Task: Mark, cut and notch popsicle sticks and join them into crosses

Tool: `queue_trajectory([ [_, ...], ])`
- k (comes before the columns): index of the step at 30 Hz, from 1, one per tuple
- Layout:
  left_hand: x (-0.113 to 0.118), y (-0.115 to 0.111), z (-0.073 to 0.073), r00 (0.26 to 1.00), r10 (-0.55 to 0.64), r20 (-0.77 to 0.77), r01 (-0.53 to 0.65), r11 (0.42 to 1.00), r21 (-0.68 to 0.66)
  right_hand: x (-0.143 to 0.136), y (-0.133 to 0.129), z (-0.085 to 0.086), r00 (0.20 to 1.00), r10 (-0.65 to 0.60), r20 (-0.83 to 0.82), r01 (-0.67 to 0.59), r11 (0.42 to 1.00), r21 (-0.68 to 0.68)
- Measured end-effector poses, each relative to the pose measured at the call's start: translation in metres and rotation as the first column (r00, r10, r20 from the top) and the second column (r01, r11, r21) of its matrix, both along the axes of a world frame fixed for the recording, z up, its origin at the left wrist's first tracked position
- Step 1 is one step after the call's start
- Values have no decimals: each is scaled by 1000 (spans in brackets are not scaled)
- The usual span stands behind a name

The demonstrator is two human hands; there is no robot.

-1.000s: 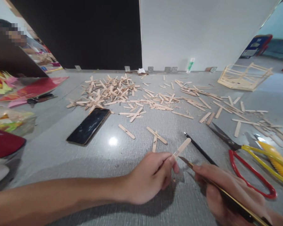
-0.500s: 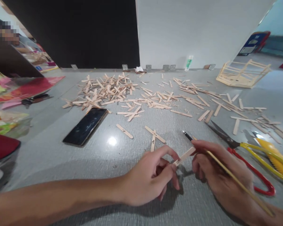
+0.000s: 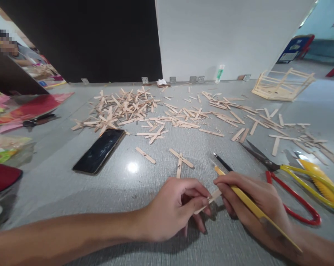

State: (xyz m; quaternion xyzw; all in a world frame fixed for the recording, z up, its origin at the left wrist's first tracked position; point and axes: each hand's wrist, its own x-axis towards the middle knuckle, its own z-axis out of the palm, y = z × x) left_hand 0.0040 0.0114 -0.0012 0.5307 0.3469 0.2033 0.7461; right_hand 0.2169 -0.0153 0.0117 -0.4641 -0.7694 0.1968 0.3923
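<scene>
My left hand (image 3: 178, 210) pinches a flat wooden craft stick (image 3: 215, 195) between thumb and fingers, low over the table. The fingers hide part of the stick. Close to the stick's other end, my right hand (image 3: 252, 203) is closed around a slim, flat yellow tool (image 3: 247, 201) with a thin tip; its exact kind is unclear. Just beyond the right fingers lies a black pen (image 3: 222, 162) with a silvery tip. Two crossed craft sticks (image 3: 181, 158) rest ahead of the left hand, and a single craft stick (image 3: 145, 155) lies to their left.
A phone (image 3: 98, 152) lies at left. Piles of craft sticks (image 3: 128, 105) spread across the back. Scissors (image 3: 270, 164) with red and yellow handles lie at right, near a yellow object (image 3: 319, 181). A stick frame (image 3: 280, 87) stands back right. A person (image 3: 25, 55) is behind the divider.
The yellow tool has turned so its broad side shows, and its tip now shows past my right fingers. The craft stick has tilted and dropped slightly, and my hands have come closer together.
</scene>
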Motion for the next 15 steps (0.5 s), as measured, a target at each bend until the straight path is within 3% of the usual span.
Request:
queue_trajectory([
  [7, 2, -3, -5, 994, 66, 91, -62, 997, -38, 3, 1, -6, 998, -44, -45, 33, 972, -234],
  [15, 1, -3, -5, 992, 80, 97, -80, 997, -3, 4, 2, -4, 996, -67, -59, 38, 916, -400],
])
